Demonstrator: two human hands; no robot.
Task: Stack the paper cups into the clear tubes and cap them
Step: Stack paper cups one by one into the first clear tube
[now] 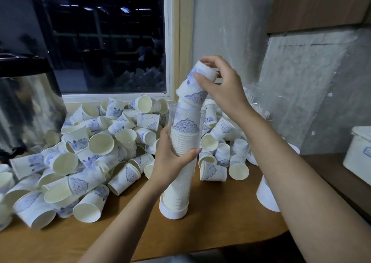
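our left hand (pixel 172 162) curls round the middle of the clear tube (pixel 181 184), which stands upright on its white cap (pixel 173 210) on the tabletop (pixel 140 234). our right hand (pixel 222 86) pinches a tilted, upside-down paper cup (pixel 195 84) at the tube mouth. bare wood lies open in front, up to the near edge. the heap of loose cups (pixel 90 146) crowds the left and back. a metal urn (pixel 26 102) stands far left, and a second cap (pixel 266 194) near on the right.

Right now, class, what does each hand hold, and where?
Left hand grips the clear tube at mid-height; right hand pinches the top paper cup near its base.
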